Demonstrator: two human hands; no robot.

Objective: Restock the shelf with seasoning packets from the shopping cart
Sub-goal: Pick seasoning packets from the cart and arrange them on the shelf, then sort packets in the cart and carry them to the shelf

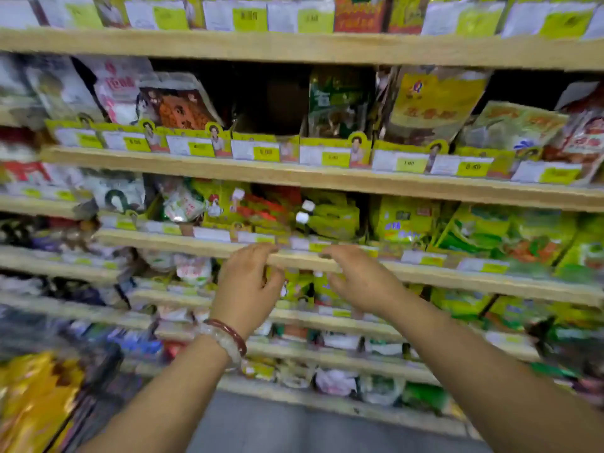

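Observation:
My left hand (pixel 246 286), with bracelets on the wrist, and my right hand (pixel 358 279) are raised side by side in front of the wooden lip of a middle shelf (pixel 457 276). The fingers of both are loosely bent, with the fingertips at the shelf lip. Neither hand plainly grips anything. Between them, on the shelf just below, stand yellow-green seasoning packets (pixel 299 287) with white caps. More yellow-green packets (pixel 330 220) fill the shelf above the hands. The view is blurred by motion.
Wooden shelves run across the whole view, packed with packets behind yellow price tags (pixel 333 156). One slot on the upper shelf (pixel 271 106) looks dark and hollow. Yellow bags (pixel 32 403) lie blurred at the lower left. Grey floor (pixel 294 429) shows below.

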